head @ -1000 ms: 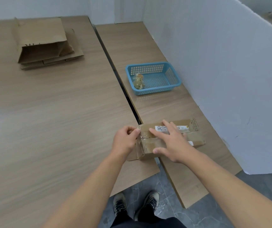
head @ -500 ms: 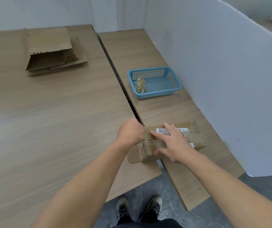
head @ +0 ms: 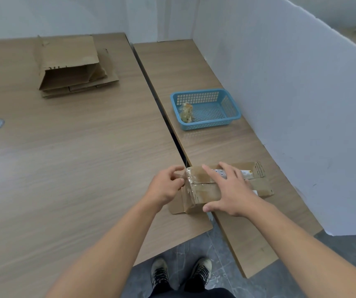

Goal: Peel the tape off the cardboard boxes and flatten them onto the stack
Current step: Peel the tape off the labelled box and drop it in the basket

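Cardboard box (head: 261,187) under my right hand (head: 230,194), fingers spread flat on top; my left hand (head: 166,186) pinches clear tape (head: 189,180) at box's left end.

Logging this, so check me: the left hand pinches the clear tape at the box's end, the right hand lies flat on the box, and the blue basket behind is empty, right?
Not empty: the head view shows a crumpled wad in the blue basket. The rest holds: the left hand pinches the tape at the end of the box, the right hand flat on it.
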